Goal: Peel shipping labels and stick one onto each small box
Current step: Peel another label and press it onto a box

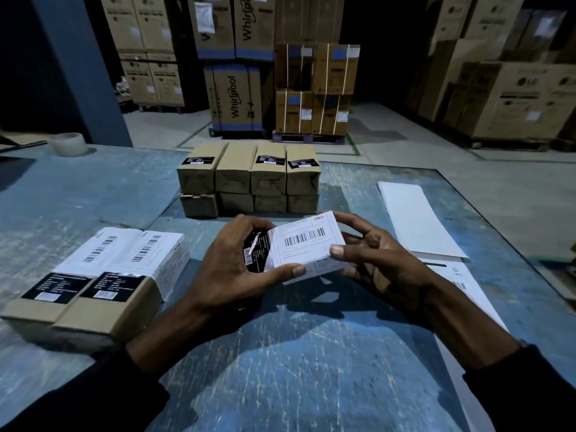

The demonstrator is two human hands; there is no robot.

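Resting between both hands' fingers (338, 251): labelled box (299, 247).

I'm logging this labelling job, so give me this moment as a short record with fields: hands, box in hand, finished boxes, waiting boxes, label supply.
left hand: left hand grips the held box at its black-printed end
right hand: right hand pinches its other end, thumb on the white label
finished boxes: two labelled boxes lie side by side at the left of the table
waiting boxes: stacked boxes, two rows, no white labels visible
label supply: label sheets at the right
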